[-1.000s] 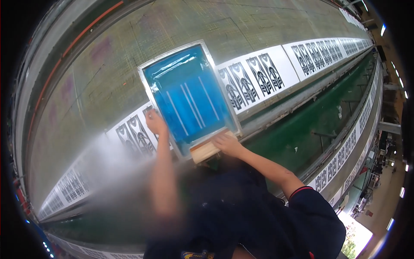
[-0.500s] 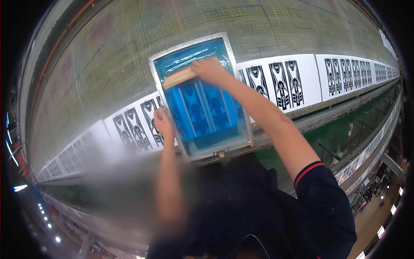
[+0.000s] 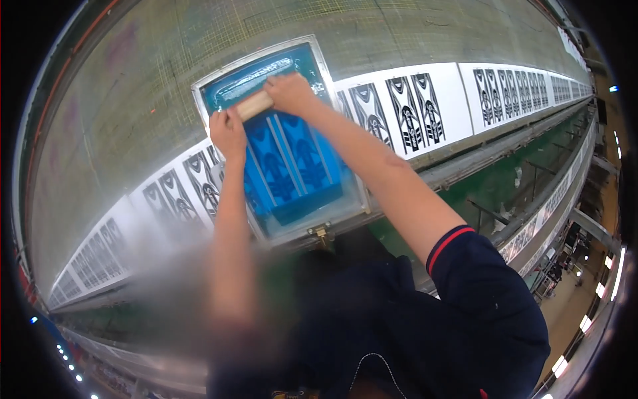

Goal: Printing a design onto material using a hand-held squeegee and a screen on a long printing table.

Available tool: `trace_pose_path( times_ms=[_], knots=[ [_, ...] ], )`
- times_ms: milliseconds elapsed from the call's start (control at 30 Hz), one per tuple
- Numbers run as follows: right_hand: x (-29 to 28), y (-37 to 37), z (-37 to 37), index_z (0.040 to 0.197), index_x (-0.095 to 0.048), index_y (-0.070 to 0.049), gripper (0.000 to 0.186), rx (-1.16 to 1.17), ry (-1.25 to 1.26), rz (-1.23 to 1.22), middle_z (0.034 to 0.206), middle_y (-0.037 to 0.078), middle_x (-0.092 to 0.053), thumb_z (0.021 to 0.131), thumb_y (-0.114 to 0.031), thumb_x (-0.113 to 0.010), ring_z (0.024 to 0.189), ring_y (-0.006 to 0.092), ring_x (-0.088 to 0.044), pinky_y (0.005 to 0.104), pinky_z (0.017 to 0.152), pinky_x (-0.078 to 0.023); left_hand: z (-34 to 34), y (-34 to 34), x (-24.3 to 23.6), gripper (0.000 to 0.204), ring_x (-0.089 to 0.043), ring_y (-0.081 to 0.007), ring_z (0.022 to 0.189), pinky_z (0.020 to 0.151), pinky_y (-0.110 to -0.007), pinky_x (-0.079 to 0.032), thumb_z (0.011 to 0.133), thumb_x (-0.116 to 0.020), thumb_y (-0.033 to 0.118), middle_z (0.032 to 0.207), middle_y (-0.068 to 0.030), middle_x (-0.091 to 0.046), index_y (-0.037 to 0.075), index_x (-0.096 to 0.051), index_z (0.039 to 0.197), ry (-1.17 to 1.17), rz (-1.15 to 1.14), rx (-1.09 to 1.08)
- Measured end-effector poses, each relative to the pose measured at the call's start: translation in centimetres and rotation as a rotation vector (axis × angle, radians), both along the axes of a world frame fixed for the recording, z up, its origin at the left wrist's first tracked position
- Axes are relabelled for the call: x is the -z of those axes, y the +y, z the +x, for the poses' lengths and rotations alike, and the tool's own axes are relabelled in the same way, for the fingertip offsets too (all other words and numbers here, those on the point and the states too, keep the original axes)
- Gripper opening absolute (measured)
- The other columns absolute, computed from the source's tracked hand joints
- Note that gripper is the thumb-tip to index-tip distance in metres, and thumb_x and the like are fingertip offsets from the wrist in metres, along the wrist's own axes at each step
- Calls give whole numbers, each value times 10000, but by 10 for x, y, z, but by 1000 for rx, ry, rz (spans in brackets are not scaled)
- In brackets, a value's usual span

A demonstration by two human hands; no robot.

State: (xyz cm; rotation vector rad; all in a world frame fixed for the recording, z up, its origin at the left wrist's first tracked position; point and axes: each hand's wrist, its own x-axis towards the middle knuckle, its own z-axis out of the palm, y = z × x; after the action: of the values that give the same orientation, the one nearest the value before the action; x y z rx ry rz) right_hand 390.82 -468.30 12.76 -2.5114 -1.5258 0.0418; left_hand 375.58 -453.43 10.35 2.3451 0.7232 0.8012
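Note:
A silk-screen frame point(image 3: 256, 52) with a pale metal rim lies tilted over white printed sheets on the long table. Its blue mesh point(image 3: 307, 163) lets dark patterns show through. Across the far part of the mesh stands a squeegee with a wooden handle point(image 3: 254, 106). My right hand point(image 3: 290, 94) is closed round its right end. At the left end, my left hand point(image 3: 228, 135) has its fingers closed on the handle too. Glossy wet ink point(image 3: 256, 73) lies on the mesh beyond the squeegee. My fingers hide both handle ends.
Printed white sheets point(image 3: 415, 110) with black patterns run in a row along the table to both sides. A metal rail point(image 3: 452, 174) edges the near side. A brass-coloured clamp or hinge point(image 3: 321, 233) sits at the frame's near edge. The worn greenish tabletop point(image 3: 146, 86) stretches beyond.
My left hand has moved from the frame's left rim onto the squeegee's left end. My right hand still grips the squeegee, which stays at the far part. The whole view has shifted somewhat.

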Motion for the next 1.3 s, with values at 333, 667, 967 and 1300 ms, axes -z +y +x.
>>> trace_pose_path(
  times_ms=[333,667,967,1300],
  knots=[
    [12,-175,-208,975,-659,-49,230,-26,-46,163,1046,108,-675,757,-121,-664,980,296,-674,400,890,-550,-201,-162,-9,159,-601,-344,852,773,-457,-493,960,-594,91,914,-133,-660,30,-735,918,19,-89,89],
    [-7,-193,-218,951,-662,-67,220,-195,77,-38,929,89,-643,764,-183,-674,852,277,-693,445,777,-558,-232,-130,-29,100,-608,-345,827,727,-458,-500,930,-656,103,874,-149,-613,32,-652,859,239,-88,481],
    [-7,6,41,1017,-721,-42,280,-168,-14,37,1018,123,-697,773,-178,-740,952,301,-715,449,808,-588,37,24,-31,206,-633,-382,844,775,-477,-499,985,-615,144,863,-172,-646,1,-716,875,31,-82,219],
    [14,-114,-132,1048,-672,-15,305,-34,111,103,1072,158,-673,754,-90,-703,1079,355,-675,434,972,-545,-127,-105,-3,186,-568,-367,746,657,-479,-452,933,-604,67,787,-145,-574,41,-638,752,68,5,14]
  ],
)
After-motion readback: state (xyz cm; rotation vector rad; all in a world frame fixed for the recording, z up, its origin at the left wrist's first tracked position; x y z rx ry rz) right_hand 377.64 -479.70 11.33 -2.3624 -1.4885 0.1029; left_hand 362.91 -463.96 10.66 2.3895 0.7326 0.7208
